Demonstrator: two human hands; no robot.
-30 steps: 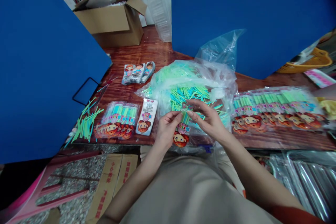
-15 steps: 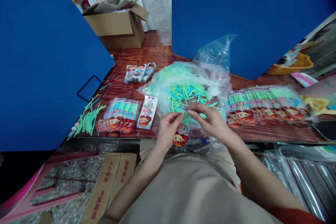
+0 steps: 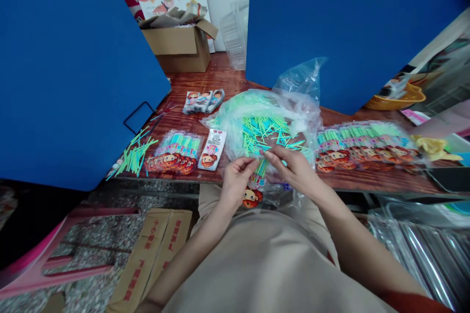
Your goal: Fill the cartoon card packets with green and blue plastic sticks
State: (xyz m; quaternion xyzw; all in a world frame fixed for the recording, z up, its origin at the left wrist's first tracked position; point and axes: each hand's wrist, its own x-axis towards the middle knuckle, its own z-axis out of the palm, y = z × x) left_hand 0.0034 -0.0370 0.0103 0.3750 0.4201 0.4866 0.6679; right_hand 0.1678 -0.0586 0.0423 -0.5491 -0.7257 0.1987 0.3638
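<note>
My left hand (image 3: 237, 178) pinches the top left edge of a small clear printed pouch (image 3: 252, 197) with a cartoon face and green sticks inside. At the pouch's upper right, my right hand (image 3: 293, 168) has thumb and forefinger closed on the top edge. The pouch hangs below my fingers at the table's front edge. Just beyond lies a large clear plastic bag (image 3: 235, 132) of loose green and blue sticks (image 3: 262, 129). Left of my hands are a flat printed packet (image 3: 212, 150) and a row of filled pouches (image 3: 176, 151).
More filled pouches (image 3: 362, 146) overlap in a row at right. Loose sticks (image 3: 136, 156) lie at the table's left end. Smaller printed packets (image 3: 203, 101) sit farther back. Blue panels (image 3: 319, 24) stand behind, near an open cardboard box (image 3: 179, 49) and a yellow basket (image 3: 398, 98).
The view has shifted slightly, so the things on the table appear moved. Both hands stay pinched at the pouch's top, with only small finger movement.
</note>
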